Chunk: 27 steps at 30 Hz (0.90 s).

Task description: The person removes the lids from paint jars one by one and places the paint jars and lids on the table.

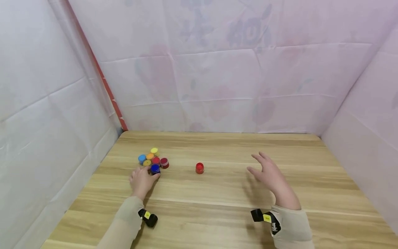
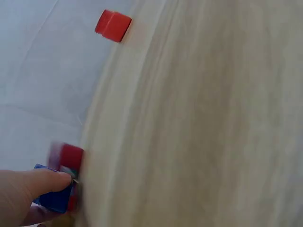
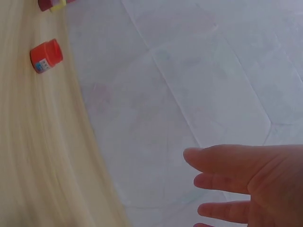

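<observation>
At the left, my left hand [image 1: 143,180] pinches a small dark blue paint jar [image 1: 155,168] between thumb and fingers. The thumb lies along the jar's side in the left wrist view, where the blue jar [image 2: 56,198] partly hides a dark red jar [image 2: 72,156]. Close behind it cluster several more small jars, including a red jar [image 1: 156,161], an ochre jar [image 1: 147,163] and a dark red jar [image 1: 164,163]. My right hand [image 1: 269,175] hovers above the table with its fingers spread, holding nothing. Between the hands stands a lone red paint jar [image 1: 199,168] with a label [image 3: 42,65].
A yellow jar [image 1: 154,151], an orange jar [image 1: 150,156] and a light blue jar [image 1: 142,158] form the cluster's back. The wood-grain table [image 1: 202,207] meets a pale cloth wall [image 1: 217,114] behind, with similar cloth at both sides.
</observation>
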{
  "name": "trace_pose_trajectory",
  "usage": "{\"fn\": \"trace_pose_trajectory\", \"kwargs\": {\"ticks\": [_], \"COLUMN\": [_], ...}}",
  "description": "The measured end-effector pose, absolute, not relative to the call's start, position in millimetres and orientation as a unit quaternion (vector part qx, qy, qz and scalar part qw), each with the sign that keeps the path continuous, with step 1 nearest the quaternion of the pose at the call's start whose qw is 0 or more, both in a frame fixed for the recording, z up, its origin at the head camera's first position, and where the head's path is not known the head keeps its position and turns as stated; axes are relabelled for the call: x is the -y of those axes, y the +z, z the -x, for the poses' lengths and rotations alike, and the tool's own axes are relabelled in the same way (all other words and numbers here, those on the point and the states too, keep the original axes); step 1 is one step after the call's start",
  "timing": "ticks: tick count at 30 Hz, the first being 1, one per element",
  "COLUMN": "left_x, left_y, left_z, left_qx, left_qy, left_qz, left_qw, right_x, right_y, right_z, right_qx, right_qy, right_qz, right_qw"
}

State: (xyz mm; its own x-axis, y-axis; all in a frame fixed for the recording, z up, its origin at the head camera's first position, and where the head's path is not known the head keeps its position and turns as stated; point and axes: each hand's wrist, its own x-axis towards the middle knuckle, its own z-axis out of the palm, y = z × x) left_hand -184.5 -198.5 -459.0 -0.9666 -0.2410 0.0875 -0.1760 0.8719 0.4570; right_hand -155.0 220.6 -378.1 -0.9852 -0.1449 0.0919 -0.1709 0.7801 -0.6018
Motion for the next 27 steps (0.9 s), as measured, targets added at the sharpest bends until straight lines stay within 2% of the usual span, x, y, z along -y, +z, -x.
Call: {"fn": "trace_pose_trajectory", "kwargs": {"ticks": [4,8,11,14,19,27], "left_x": [179.3,141.9,111.5,86.3,58.7,47.8], "left_y": [-434.5,-403.5,-390.5,-387.3,-393.2,-409.9], "left_z": [172.4,151.9,137.3,129.2,123.3,111.2], "left_qx": [0.960,0.953,0.949,0.948,0.944,0.947], "left_qy": [-0.255,-0.271,-0.270,-0.262,-0.248,-0.253], "left_qz": [-0.058,0.031,0.087,0.128,0.174,0.169], "left_qw": [0.096,0.133,0.139,0.131,0.129,0.107], "right_x": [-206.2,-175.1,-147.2,-128.2,-118.8,-112.5], "right_y": [-372.2,-364.1,-361.3,-363.0,-373.0,-386.4], "right_z": [149.8,137.6,125.9,118.3,115.9,113.5], "right_qx": [0.935,0.920,0.917,0.919,0.931,0.941], "right_qy": [0.336,0.352,0.335,0.316,0.296,0.265], "right_qz": [-0.103,-0.158,-0.200,-0.219,-0.200,-0.205], "right_qw": [0.043,0.074,0.086,0.080,0.080,0.056]}}
